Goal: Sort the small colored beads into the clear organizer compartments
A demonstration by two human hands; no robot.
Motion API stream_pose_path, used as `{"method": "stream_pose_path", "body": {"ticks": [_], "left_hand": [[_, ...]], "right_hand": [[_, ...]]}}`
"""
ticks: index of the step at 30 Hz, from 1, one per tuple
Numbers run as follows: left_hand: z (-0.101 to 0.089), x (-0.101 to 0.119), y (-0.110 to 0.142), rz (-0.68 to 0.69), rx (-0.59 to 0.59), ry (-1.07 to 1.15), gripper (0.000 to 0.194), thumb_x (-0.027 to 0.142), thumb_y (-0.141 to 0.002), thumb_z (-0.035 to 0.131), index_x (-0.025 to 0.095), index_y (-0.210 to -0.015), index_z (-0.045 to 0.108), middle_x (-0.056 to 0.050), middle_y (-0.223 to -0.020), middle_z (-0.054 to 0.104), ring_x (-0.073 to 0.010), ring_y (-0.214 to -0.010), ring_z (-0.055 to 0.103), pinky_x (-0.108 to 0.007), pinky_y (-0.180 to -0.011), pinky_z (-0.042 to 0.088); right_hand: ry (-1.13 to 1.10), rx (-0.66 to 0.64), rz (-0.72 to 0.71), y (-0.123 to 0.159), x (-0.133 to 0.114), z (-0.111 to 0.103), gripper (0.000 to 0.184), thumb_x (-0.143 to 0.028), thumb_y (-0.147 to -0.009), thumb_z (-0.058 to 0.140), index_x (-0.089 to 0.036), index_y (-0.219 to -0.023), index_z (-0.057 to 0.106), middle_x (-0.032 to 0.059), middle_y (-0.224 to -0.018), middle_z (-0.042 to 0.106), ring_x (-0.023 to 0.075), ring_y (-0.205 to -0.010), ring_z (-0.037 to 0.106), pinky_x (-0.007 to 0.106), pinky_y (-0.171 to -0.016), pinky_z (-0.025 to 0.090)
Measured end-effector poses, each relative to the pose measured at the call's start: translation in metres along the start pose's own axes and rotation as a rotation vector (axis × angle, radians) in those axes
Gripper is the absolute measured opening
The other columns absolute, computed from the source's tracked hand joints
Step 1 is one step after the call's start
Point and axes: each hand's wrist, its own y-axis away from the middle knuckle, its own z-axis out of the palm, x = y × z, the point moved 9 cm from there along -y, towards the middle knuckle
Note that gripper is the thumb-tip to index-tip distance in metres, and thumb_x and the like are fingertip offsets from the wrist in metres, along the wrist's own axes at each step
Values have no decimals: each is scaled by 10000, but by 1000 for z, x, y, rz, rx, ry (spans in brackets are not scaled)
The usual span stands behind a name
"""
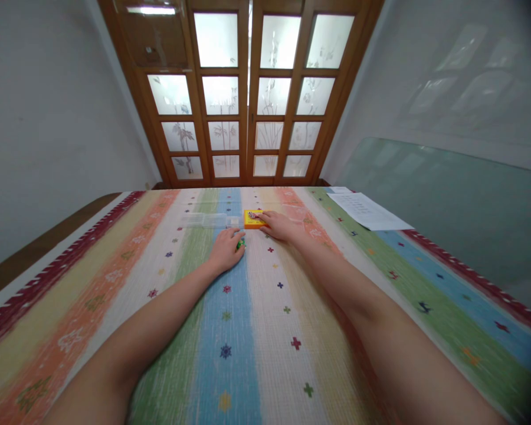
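My left hand [227, 250] rests over the blue stripe of the cloth, its fingers curled around a small bright green object [241, 243]. Most of that object is hidden by the fingers, so its kind does not show. To the right, my right hand [281, 226] grips a small yellow box [253, 223] with a dark and red print on top. The fingers lie on the box's top and right side, with the thumb at its near edge. A clear plastic case or wrapper [203, 221] lies flat just left of the box, beyond my left hand.
A striped, patterned cloth [226, 301] covers the table. Printed white sheets [366, 211] lie at the far right. A greenish glass panel [446, 195] leans along the right wall. Wooden doors with frosted panes [249, 136] stand beyond the table's far edge.
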Motion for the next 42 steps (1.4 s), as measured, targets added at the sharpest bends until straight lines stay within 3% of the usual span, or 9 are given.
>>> {"method": "stream_pose_path", "body": {"ticks": [6,11,14,19,22,27,33,38,42], "left_hand": [[4,9,-1,33,-63,-36,456,368,-996,549,235,-1429,601,-111,-1547,536,-293,-1442,468,-491,-1253,327],[7,20,-1,100,-110,-73,520,433,-1024,505,227,-1500,544,-112,-1628,462,-303,-1520,380,-489,-1268,283],[12,22,-2,119,-159,-80,541,488,-1041,467,224,-1507,545,-107,-1643,450,-312,-1536,365,-488,-1263,284],[18,18,-2,127,-203,-90,559,533,-1054,420,219,-1493,567,-107,-1645,452,-312,-1520,396,-489,-1251,302],[18,18,-1,136,-207,-101,555,534,-1060,406,218,-1483,578,-107,-1655,437,-301,-1527,389,-477,-1256,298],[18,20,0,138,-219,-111,549,532,-1065,390,213,-1460,598,-114,-1651,442,-292,-1531,388,-467,-1266,283],[17,16,-3,101,-216,-85,560,551,-1044,420,243,-1486,575,-89,-1654,445,-327,-1543,358,-532,-1277,249],[14,16,-11,114,-208,-94,503,551,-1030,449,269,-1401,636,-69,-1583,536,-355,-1530,357,-583,-1285,197],[15,18,-19,138,-214,-95,470,546,-1026,455,264,-1326,681,-78,-1531,582,-366,-1521,364,-602,-1291,157]], "right_hand": [[34,-20,-4,6,-2,-6,481,-340,-1048,540,-225,-1514,555,139,-1476,620,302,-1338,584,411,-1096,458],[45,-27,-16,5,-3,-25,372,-365,-1049,538,-257,-1384,660,115,-1335,704,278,-1184,661,376,-1009,479],[46,100,63,-1,7,-49,321,-359,-1045,533,-238,-1291,701,123,-1278,705,276,-1111,665,378,-956,495],[37,455,340,-4,31,-85,315,-216,-998,521,-170,-1273,669,194,-1271,661,318,-1137,617,421,-947,500],[-73,482,400,-7,39,-79,349,-133,-964,488,-170,-1272,648,162,-1222,692,290,-1074,642,411,-935,510],[-161,306,237,-7,22,-57,219,-182,-964,538,-196,-1093,715,107,-1192,721,245,-1081,651,364,-973,493],[-65,199,266,37,8,-41,263,-273,-1026,495,-198,-1066,744,109,-1086,740,243,-974,656,344,-886,479],[-2,224,336,77,24,-30,276,-286,-1022,511,-176,-1172,715,159,-1201,698,293,-1082,636,392,-935,484],[-62,131,285,82,35,-17,218,-297,-998,563,-170,-1082,719,138,-1112,708,265,-1026,644,363,-917,493]]}}
